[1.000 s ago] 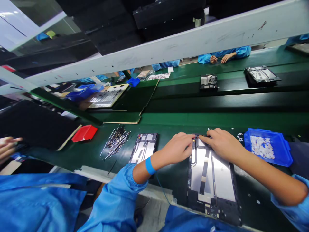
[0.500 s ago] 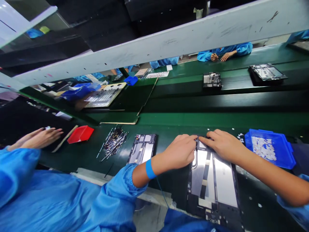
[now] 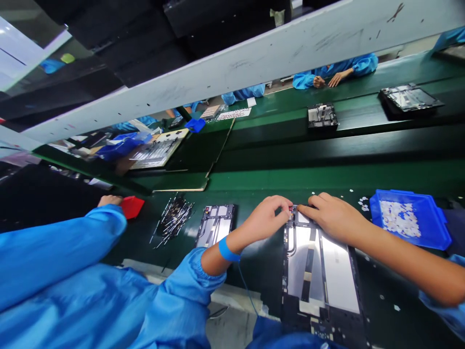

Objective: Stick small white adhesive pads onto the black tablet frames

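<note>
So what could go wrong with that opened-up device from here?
Loose white scraps lie beside the device and might get into its exposed inside. The left hand and right hand are close together at its far edge, so a slipping finger could scratch it.

from here i hold my left hand [image 3: 271, 217] curled, thumb near forefinger; my right hand [image 3: 333, 215] palm-down, forefinger extended.
</note>
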